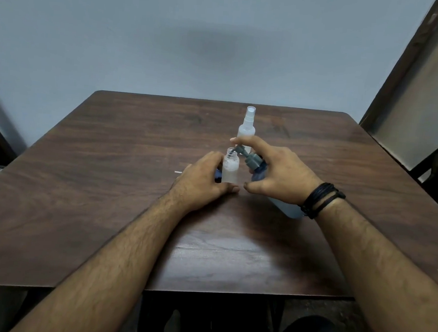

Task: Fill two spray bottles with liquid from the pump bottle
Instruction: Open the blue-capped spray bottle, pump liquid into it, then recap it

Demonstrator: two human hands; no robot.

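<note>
The uncapped spray bottle (pixel 230 168) is held upright on the desk (pixel 106 183) by the closed left hand (pixel 203 180), while the pump bottle (pixel 258 169), clamped in the right hand (pixel 277 170), is tilted from four o'clock, its spout (pixel 237 149) at the open neck.

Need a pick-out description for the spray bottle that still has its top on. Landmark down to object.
Start at the brown wooden table and find the two hands meeting near its middle. Just beyond the right hand, toward the wall, a small translucent spray bottle stands upright by itself, untouched. Unlike the open bottle in the left hand, it has its white sprayer top fitted.
</note>
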